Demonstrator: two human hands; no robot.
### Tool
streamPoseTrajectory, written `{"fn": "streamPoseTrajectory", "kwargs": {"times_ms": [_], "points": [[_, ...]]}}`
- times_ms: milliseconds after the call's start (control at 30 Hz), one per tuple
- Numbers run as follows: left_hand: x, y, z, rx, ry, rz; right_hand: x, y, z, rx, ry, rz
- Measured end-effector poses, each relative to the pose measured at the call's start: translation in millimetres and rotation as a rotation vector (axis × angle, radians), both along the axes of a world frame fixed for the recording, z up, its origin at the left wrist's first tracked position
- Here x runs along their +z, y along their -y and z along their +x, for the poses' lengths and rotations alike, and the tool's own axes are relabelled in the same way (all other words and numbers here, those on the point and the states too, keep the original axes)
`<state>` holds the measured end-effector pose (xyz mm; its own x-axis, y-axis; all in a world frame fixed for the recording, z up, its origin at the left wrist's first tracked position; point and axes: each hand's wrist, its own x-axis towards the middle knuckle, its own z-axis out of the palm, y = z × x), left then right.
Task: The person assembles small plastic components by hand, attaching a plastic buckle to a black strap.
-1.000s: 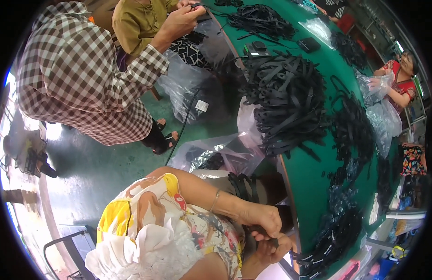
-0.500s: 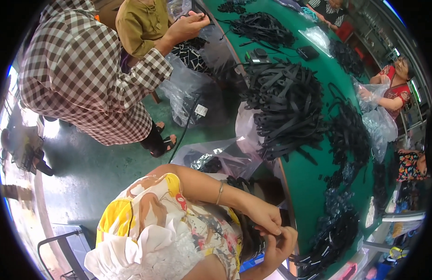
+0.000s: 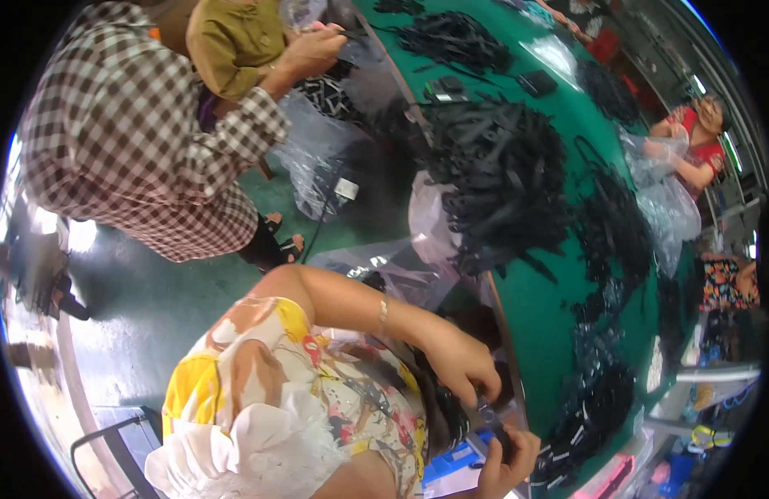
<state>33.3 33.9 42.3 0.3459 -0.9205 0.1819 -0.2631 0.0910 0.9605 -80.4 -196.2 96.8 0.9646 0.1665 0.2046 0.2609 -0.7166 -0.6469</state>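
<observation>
My left hand (image 3: 463,366) is closed at the table's near edge, its fingertips pinching one end of a small dark strap (image 3: 487,413) with a shiny bit on it. Below it, my right hand (image 3: 513,461) curls closed around the strap's other, darker end. The strap spans the short gap between my hands; its exact form is blurred. Beneath the hands, a blue and white object (image 3: 453,470) shows in part. Close by on the green table (image 3: 538,333) lies a heap of black straps (image 3: 588,424) with small white marks.
A large pile of black straps (image 3: 505,183) covers the table's middle. Clear plastic bags (image 3: 401,270) hang beside its edge. A person in a checked garment (image 3: 135,141) stands at the left; another in red (image 3: 696,154) handles a plastic bag across the table. A chair (image 3: 118,449) stands lower left.
My hands have moved apart, from fingertips together to a short gap with the strap between them. The whole view has shifted slightly. The blue and white object shows more.
</observation>
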Motion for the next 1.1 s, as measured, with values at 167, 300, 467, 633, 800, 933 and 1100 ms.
{"fn": "streamPoseTrajectory", "kwargs": {"times_ms": [167,300,467,633,800,933,1100], "points": [[-42,-35,-2,0.066,0.262,0.315,-41,14,-10,-0.087,-0.262,0.11],[-93,-50,-24,0.138,0.401,0.604,-105,-2,-17,0.113,-0.365,-0.233],[-65,-52,-15,0.4,0.497,0.557,-110,-6,-18,0.045,-0.391,-0.185],[-6,-49,63,1.017,0.737,0.159,-96,-3,-8,0.039,-0.426,-0.184],[5,-15,133,1.227,0.856,0.522,-80,-3,9,0.063,-0.433,-0.164],[-1,-2,148,1.271,0.887,0.624,-58,9,24,0.065,-0.328,-0.111],[27,-17,169,1.333,0.522,0.104,-19,57,38,-0.2,-0.103,-0.045]]}}
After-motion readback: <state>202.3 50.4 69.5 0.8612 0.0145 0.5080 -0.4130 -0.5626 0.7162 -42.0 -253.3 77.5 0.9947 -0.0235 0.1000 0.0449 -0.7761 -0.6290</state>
